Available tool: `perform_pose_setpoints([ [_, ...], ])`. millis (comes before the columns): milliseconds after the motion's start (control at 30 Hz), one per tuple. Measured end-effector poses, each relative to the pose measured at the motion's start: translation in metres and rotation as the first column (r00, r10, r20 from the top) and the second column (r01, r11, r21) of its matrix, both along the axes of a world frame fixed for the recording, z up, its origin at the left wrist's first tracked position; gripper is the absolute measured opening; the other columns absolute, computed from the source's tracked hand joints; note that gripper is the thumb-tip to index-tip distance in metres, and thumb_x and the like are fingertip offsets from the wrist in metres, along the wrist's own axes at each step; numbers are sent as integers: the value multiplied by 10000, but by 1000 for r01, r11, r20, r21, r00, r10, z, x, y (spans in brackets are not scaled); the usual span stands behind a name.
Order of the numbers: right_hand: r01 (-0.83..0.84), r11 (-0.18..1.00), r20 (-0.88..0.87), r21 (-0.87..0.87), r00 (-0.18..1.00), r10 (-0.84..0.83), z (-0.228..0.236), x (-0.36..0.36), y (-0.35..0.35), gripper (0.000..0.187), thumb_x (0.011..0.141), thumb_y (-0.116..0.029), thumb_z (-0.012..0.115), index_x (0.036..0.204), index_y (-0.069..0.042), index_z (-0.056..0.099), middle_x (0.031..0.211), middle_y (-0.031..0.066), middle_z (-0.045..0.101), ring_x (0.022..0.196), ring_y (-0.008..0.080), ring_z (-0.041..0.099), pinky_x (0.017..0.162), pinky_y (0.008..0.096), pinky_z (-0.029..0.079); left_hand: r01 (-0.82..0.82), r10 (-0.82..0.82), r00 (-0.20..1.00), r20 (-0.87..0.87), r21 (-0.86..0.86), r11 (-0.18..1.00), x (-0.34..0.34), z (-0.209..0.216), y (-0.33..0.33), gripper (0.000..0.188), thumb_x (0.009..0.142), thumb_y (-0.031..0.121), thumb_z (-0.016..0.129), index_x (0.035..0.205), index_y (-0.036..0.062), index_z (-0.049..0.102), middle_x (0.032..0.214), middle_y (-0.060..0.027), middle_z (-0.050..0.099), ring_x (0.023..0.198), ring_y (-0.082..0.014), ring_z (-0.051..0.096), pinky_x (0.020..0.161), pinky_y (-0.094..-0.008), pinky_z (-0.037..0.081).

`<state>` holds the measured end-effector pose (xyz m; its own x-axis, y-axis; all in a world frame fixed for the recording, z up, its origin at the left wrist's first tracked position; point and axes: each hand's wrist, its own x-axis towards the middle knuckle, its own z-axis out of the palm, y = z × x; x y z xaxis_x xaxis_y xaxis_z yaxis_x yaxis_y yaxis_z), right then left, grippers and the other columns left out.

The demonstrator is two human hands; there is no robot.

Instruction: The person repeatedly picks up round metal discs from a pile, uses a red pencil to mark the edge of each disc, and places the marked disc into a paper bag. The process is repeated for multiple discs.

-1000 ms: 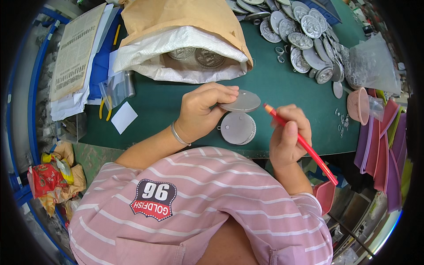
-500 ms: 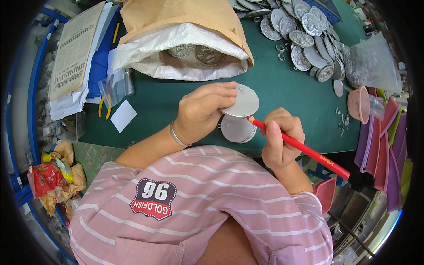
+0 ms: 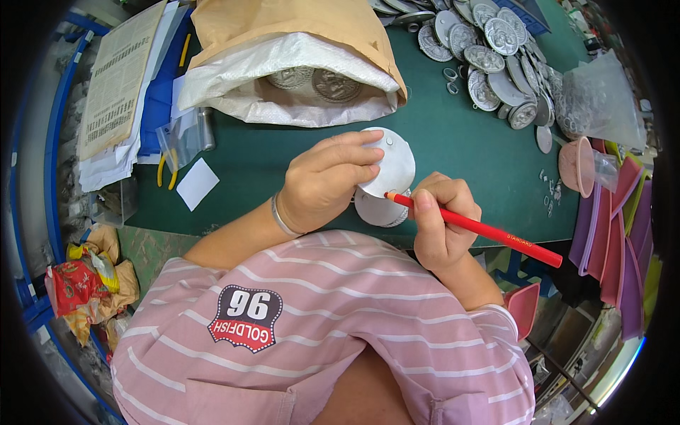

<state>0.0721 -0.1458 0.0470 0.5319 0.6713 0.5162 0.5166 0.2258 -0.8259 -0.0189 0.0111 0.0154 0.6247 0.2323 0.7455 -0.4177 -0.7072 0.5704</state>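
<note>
My left hand [image 3: 327,176] grips the left edge of a flat, round grey metal medallion [image 3: 394,164], its plain face tilted toward me. Closed round a long red pencil [image 3: 489,228], my right hand [image 3: 446,216] keeps the pencil's tip at the medallion's lower edge. A second round medallion [image 3: 381,210] lies on the green table just below the first and is partly covered by it. Beyond my hands, a brown paper sack [image 3: 297,28] with a white lining lies with its mouth toward me, and embossed medallions [image 3: 336,85] show inside.
A heap of grey medallions [image 3: 496,64] covers the far right of the table. Near it are a clear plastic bag [image 3: 602,103], a pink cup [image 3: 575,167] and tiny metal bits [image 3: 550,193]. Papers [image 3: 117,85], yellow-handled pliers [image 3: 167,173] and a white card [image 3: 198,184] lie left.
The held medallion has tipped so its plain face turns more toward me. My right hand and the pencil tip have shifted slightly left.
</note>
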Motion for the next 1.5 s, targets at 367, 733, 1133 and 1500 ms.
perform_pose_setpoints([
  [367,18,989,-36,144,999,-13,9,6,1,131,747,-31,670,820,-29,560,770,108,618,662,226,566,617,312,431,-64,64,997,36,0,998,-2,8,4,197,643,-127,684,779,-10,601,895,-132,659,928,-332,641,783,-352,544],
  [733,-25,982,-318,188,944,85,-20,17,11,319,757,146,584,893,-61,383,883,202,652,866,275,625,762,347,502,-93,-26,932,-362,-308,947,0,12,5,295,640,-66,706,910,28,633,884,-109,645,785,-211,621,713,-286,487],
  [1133,-125,968,-337,218,921,195,-28,25,6,306,782,138,542,894,-75,354,921,207,652,945,297,602,884,416,446,13,-26,997,-66,-196,981,-5,15,9,269,589,-131,674,810,22,656,848,-95,653,792,-241,622,693,-307,493],
  [1500,22,992,-754,120,653,77,-20,21,15,253,850,62,492,998,-70,335,1070,295,574,978,246,603,795,291,505,-52,52,995,89,4,999,-6,14,10,198,607,-55,708,758,56,645,833,-45,646,792,-233,619,657,-303,495],
])
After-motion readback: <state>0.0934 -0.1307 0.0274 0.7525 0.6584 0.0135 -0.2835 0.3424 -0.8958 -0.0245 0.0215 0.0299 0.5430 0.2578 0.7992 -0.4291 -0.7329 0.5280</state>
